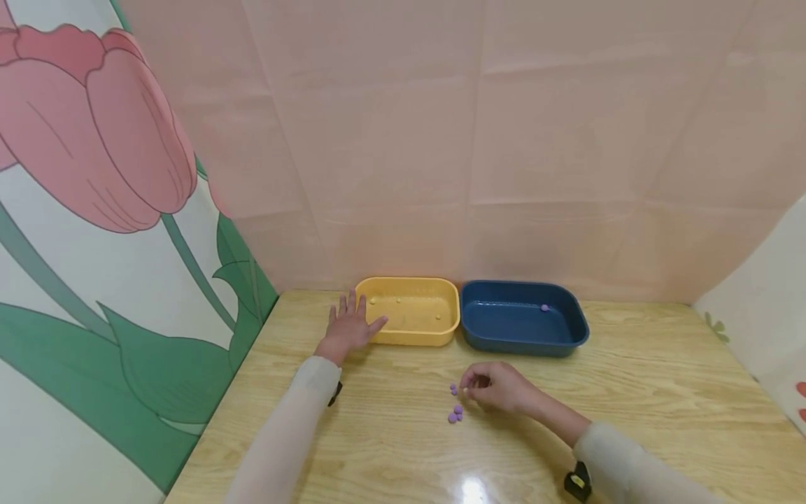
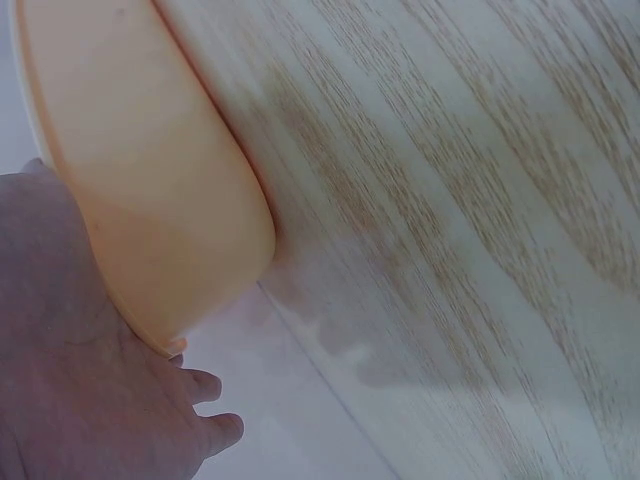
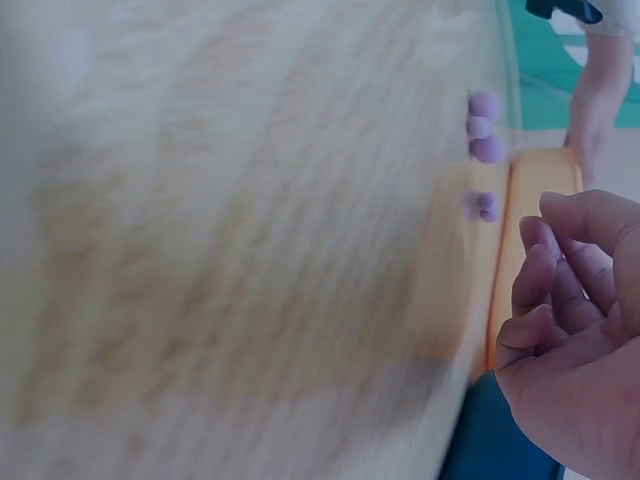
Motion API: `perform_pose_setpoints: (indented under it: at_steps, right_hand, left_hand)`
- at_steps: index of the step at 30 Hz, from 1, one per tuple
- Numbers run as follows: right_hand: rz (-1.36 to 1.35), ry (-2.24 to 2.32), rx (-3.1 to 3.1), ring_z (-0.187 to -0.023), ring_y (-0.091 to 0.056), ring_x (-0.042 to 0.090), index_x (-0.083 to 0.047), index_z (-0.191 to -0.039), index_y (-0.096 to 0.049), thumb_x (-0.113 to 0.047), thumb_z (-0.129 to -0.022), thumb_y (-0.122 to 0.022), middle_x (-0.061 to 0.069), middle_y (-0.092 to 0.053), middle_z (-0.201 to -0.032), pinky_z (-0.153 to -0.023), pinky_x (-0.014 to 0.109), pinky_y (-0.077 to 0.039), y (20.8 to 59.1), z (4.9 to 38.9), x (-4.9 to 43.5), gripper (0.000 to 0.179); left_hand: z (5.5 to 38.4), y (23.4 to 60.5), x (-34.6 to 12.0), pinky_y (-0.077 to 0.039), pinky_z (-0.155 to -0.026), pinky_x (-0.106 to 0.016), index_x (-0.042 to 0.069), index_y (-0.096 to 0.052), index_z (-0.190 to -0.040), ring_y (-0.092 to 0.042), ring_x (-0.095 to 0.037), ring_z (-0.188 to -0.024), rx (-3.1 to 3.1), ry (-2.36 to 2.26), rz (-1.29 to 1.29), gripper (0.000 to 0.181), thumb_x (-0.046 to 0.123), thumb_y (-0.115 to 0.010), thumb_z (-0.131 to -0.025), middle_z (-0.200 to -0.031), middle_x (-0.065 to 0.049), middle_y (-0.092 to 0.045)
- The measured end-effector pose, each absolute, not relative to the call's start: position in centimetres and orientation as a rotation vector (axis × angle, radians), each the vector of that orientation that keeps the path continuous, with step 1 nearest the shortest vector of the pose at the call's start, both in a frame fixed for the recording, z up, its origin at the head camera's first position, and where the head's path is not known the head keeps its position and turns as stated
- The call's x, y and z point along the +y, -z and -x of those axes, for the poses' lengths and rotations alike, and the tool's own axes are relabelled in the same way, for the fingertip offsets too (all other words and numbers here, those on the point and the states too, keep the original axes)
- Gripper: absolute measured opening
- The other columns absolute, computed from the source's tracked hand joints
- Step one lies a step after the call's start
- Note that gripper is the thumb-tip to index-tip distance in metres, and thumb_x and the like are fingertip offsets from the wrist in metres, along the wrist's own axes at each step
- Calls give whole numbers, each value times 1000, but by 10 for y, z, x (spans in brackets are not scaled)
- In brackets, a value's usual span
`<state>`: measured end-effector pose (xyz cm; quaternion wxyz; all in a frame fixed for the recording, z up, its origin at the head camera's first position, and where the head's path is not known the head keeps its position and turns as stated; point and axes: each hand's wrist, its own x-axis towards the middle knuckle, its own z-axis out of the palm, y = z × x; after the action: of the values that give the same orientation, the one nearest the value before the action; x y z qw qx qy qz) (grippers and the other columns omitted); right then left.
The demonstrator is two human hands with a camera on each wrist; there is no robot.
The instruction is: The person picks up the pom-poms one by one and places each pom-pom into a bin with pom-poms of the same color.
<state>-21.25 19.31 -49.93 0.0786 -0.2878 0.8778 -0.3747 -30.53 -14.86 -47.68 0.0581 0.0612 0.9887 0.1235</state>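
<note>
My left hand (image 1: 350,330) lies with fingers spread at the left end of the yellow tray (image 1: 412,339); the left wrist view shows the palm against the tray's rim (image 2: 108,285). Over the table in front of the blue tray, my right hand (image 1: 500,387) has thumb and fingers curled together, pinching a small pale yellow ball (image 1: 465,390) at the fingertips. The ball is hidden in the right wrist view. Just left of those fingertips, several small purple balls (image 1: 457,409) lie on the wood in two little clusters.
Three small yellow balls (image 1: 398,299) lie apart in the yellow tray. The blue tray (image 1: 522,346) stands right beside it and holds one purple ball (image 1: 544,308). Behind both trays rises a pinkish cloth (image 1: 403,154); a tulip-printed wall (image 1: 126,280) borders the wooden table (image 1: 390,448) on the left.
</note>
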Motion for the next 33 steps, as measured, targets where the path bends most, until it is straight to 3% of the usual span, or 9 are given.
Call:
perform_pose_setpoints:
  at_steps: [19, 33]
  right_hand:
    - [903, 1135, 2653, -71, -53, 4, -12, -97, -74, -9, -89, -73, -11, -65, -81, -62, 22, -46, 482, 227, 181, 8]
    - [763, 1214, 2632, -74, -56, 13, -12, -101, -74, -15, -94, -73, -5, -67, -85, -62, 24, -47, 462, 250, 170, 8]
  left_hand:
    - [306, 478, -148, 1, -122, -60, 6, -7, -163, 5, -40, -155, 2991, -404, -185, 90, 68, -30, -102, -168, -16, 12]
    - [306, 479, -149, 0, -123, -58, 7, -6, -163, 3, -39, -156, 2994, -371, -181, 92, 72, -25, -101, -168, -17, 10]
